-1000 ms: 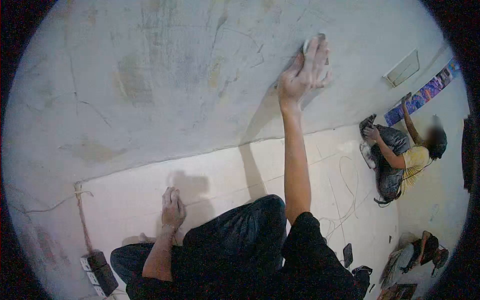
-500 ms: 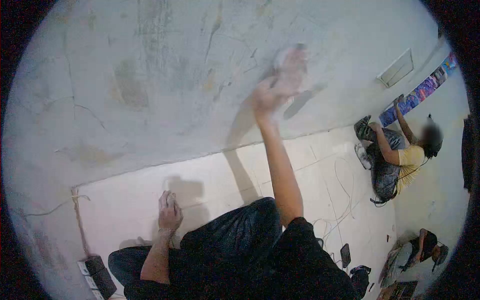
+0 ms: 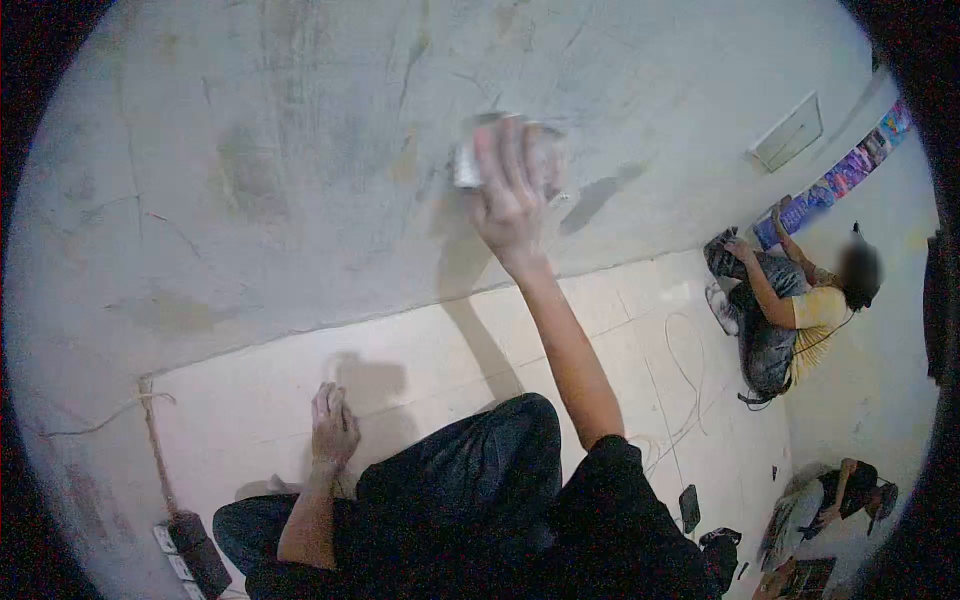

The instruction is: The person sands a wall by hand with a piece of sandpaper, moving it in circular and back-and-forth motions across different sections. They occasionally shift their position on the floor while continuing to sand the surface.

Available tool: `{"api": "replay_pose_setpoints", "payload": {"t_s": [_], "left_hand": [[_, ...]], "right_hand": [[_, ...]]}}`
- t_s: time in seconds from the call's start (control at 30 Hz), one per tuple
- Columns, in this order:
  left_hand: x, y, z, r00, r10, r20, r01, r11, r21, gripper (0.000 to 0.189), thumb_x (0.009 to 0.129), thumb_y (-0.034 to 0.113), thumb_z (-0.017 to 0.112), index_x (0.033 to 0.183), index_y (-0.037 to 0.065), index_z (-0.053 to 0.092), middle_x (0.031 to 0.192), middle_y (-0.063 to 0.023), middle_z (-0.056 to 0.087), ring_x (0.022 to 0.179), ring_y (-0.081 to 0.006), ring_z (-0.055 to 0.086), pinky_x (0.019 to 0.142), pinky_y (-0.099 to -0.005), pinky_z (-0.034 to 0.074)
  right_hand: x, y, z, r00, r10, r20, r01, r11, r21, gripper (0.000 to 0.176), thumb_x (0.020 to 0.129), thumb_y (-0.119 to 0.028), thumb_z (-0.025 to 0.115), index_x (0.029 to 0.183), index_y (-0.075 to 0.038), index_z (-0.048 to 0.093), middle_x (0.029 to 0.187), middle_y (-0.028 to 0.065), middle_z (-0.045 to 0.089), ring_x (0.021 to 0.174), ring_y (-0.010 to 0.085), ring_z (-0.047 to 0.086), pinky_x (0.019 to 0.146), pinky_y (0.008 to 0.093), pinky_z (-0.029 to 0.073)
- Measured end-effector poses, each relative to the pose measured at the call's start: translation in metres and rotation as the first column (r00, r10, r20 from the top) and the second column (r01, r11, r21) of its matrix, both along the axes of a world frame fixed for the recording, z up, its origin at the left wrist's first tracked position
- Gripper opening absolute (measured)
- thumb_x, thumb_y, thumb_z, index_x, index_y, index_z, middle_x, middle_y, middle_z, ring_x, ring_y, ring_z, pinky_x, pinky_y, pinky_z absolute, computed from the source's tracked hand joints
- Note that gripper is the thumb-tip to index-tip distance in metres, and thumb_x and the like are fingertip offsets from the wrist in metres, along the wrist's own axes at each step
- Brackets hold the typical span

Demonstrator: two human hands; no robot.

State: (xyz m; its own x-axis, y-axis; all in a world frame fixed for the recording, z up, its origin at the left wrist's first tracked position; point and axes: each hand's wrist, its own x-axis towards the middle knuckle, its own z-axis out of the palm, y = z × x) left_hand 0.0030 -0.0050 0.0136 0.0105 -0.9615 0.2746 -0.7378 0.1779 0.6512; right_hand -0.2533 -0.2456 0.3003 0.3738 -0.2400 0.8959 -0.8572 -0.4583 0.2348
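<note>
My right hand (image 3: 512, 185) presses a whitish flat pad (image 3: 466, 165) against the grey plastered wall (image 3: 330, 200). Its fingers lie over the pad, which sticks out on the left side; the exact kind of pad is not clear. Pale dust coats the fingers. My left hand (image 3: 335, 428) is low above the light tiled floor (image 3: 470, 350), beside my bent knee, with its dusty fingers bunched together. Whatever those fingers may hold is hidden. Dark stains and patches mark the wall around the pad.
A person in a yellow shirt (image 3: 820, 315) crouches at the right by a colourful strip (image 3: 840, 180). Another person (image 3: 850, 500) sits lower right. A wall panel (image 3: 787, 132), looped cable (image 3: 668, 370), dark phone-like object (image 3: 689, 508) and socket box (image 3: 195, 555) are around me.
My right hand has swept left and slightly down across the wall with the pad. My left hand has stayed almost in place. The crouching person has barely shifted.
</note>
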Motion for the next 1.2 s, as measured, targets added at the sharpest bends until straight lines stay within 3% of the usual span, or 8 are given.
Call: {"api": "replay_pose_setpoints", "payload": {"t_s": [0.03, 0.33, 0.43, 0.63, 0.73, 0.87, 1.1, 1.2], "left_hand": [[0.000, 0.000, 0.002, 1.000, -0.001, 0.005, 0.001, 1.000, -0.016, 0.045, 0.081, -0.001, 0.053, 0.126, -0.001, 0.049, 0.130, -0.0268, 0.046, 0.122, -0.0475, 0.044, 0.101, -0.0521, 0.042], [0.001, -0.001, 0.008, 1.000, -0.020, 0.018, 0.021, 0.999, -0.043, 0.043, 0.081, -0.001, 0.053, 0.123, -0.003, 0.049, 0.130, -0.0293, 0.045, 0.122, -0.0477, 0.043, 0.103, -0.0514, 0.040], [0.000, 0.001, 0.005, 1.000, -0.012, 0.015, 0.012, 0.999, -0.044, 0.043, 0.081, -0.002, 0.053, 0.124, -0.003, 0.049, 0.130, -0.0290, 0.045, 0.122, -0.0480, 0.043, 0.103, -0.0517, 0.040], [0.001, 0.002, 0.004, 1.000, -0.005, 0.002, 0.005, 0.999, -0.046, 0.040, 0.083, -0.001, 0.053, 0.123, -0.003, 0.049, 0.130, -0.0286, 0.045, 0.122, -0.0482, 0.043, 0.102, -0.0520, 0.040], [0.000, -0.004, 0.009, 1.000, 0.003, 0.016, -0.002, 0.999, -0.034, 0.039, 0.084, -0.001, 0.053, 0.123, -0.003, 0.050, 0.130, -0.0287, 0.045, 0.121, -0.0483, 0.044, 0.101, -0.0522, 0.041], [0.000, -0.007, 0.016, 1.000, -0.006, 0.006, 0.006, 1.000, -0.015, 0.039, 0.084, -0.001, 0.053, 0.123, -0.002, 0.049, 0.130, -0.0287, 0.045, 0.122, -0.0485, 0.043, 0.101, -0.0527, 0.041], [0.003, -0.013, 0.008, 1.000, -0.018, 0.015, 0.018, 0.999, -0.045, 0.036, 0.086, 0.000, 0.051, 0.123, -0.004, 0.051, 0.129, -0.0289, 0.046, 0.123, -0.0477, 0.043, 0.103, -0.0530, 0.040], [0.001, -0.015, 0.019, 1.000, 0.007, 0.030, -0.008, 1.000, 0.015, 0.036, 0.086, -0.001, 0.051, 0.121, -0.005, 0.052, 0.129, -0.0286, 0.047, 0.123, -0.0473, 0.043, 0.103, -0.0528, 0.039]], "right_hand": [[-0.009, -0.010, -0.005, 0.982, -0.062, -0.176, 0.039, 0.990, -0.133, 0.055, 0.084, -0.012, 0.058, 0.138, -0.011, 0.052, 0.148, 0.0149, 0.044, 0.141, 0.0335, 0.034, 0.116, 0.0526, 0.014], [-0.029, -0.027, -0.003, 0.926, 0.018, 0.377, 0.021, 0.995, -0.099, 0.055, 0.084, -0.014, 0.058, 0.139, -0.014, 0.053, 0.147, 0.0085, 0.047, 0.143, 0.0277, 0.033, 0.117, 0.0490, 0.008], [-0.019, -0.006, -0.010, 0.984, 0.012, -0.180, -0.028, 0.995, -0.092, 0.051, 0.086, -0.010, 0.055, 0.138, -0.011, 0.053, 0.147, 0.0096, 0.047, 0.142, 0.0304, 0.035, 0.117, 0.0495, 0.007], [-0.054, -0.034, 0.037, 0.860, 0.008, 0.510, 0.058, 0.992, -0.114, 0.055, 0.086, -0.006, 0.051, 0.141, -0.011, 0.049, 0.149, 0.0097, 0.044, 0.143, 0.0304, 0.030, 0.117, 0.0503, 0.007], [-0.037, -0.056, 0.014, 0.738, 0.351, 0.576, -0.246, 0.935, -0.255, 0.057, 0.086, -0.007, 0.053, 0.143, -0.012, 0.048, 0.150, 0.0094, 0.043, 0.144, 0.0301, 0.028, 0.116, 0.0501, 0.007], [-0.025, -0.019, 0.003, 0.959, -0.035, -0.281, -0.001, 0.992, -0.128, 0.058, 0.083, -0.008, 0.057, 0.140, -0.012, 0.050, 0.151, 0.0099, 0.042, 0.143, 0.0266, 0.031, 0.118, 0.0483, 0.004], [-0.060, -0.051, 0.049, 0.867, -0.015, 0.499, 0.126, 0.974, -0.190, 0.060, 0.080, -0.007, 0.059, 0.140, -0.014, 0.051, 0.147, 0.0060, 0.047, 0.137, 0.0243, 0.042, 0.118, 0.0526, 0.008], [-0.053, -0.037, 0.012, 0.997, 0.062, 0.052, -0.061, 0.998, -0.015, 0.057, 0.083, -0.005, 0.054, 0.140, -0.012, 0.052, 0.146, 0.0116, 0.048, 0.139, 0.0304, 0.038, 0.117, 0.0517, 0.007]]}}
